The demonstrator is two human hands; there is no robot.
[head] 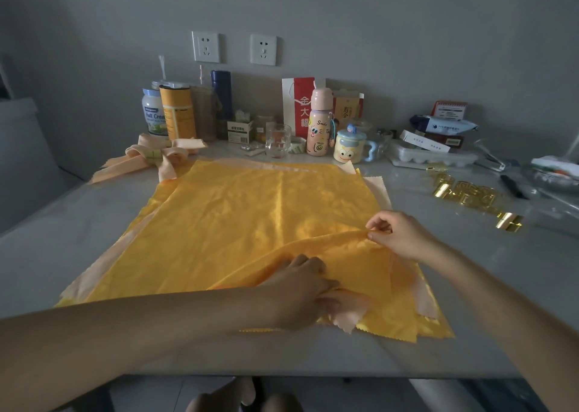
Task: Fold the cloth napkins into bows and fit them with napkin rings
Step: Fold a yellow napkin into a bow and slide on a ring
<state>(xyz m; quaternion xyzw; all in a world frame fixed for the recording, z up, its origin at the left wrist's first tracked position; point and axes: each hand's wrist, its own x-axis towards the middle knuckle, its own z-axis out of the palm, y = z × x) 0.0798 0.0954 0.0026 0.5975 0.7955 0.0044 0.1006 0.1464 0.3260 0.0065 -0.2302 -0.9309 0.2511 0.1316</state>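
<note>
A yellow cloth napkin (pixel 250 217) lies spread on top of a stack of yellow and peach napkins in the middle of the table. Its near right corner is folded up and over. My right hand (pixel 398 234) pinches the raised fold at the right edge. My left hand (pixel 300 289) lies on the near part of the cloth, fingers gripping the yellow napkin beside a peach corner (pixel 347 314). A finished peach napkin bow (pixel 153 157) with a ring rests at the far left. Several gold napkin rings (pixel 470 197) lie on the table at the right.
Along the wall stand tins (pixel 177 112), a dark flask (pixel 221 96), a glass (pixel 278 140), a pink bottle (pixel 319 123), a cartoon mug (pixel 349 145) and boxes (pixel 432 148). The grey table's (pixel 62 223) near edge runs just below my forearms.
</note>
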